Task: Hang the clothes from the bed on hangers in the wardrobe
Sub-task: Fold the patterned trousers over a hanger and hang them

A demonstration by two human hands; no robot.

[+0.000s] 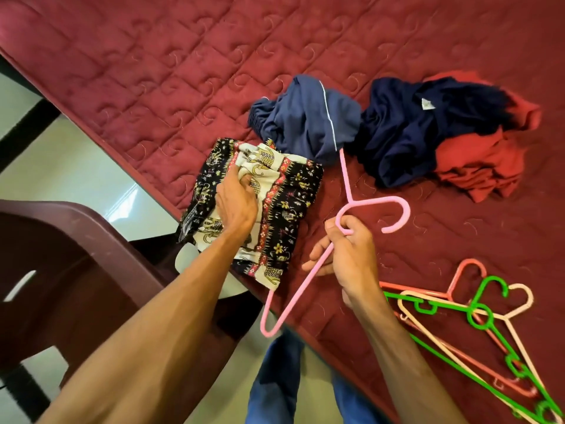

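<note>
Mid-grab at the maroon quilted bed (183, 71)
Left hand (235, 206) fingers grip the black-and-cream patterned cloth (284, 191) at the edge, right hand (351, 255) fingers curl round a pink plastic hanger (348, 183) beside it

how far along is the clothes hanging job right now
Nothing looks hung yet; no wardrobe is in view. In hand: the left hand grips the patterned garment while the right hand holds the pink hanger. Still to do: the blue garment, navy garment and red garment lie on the bed, with spare hangers nearby.
</note>
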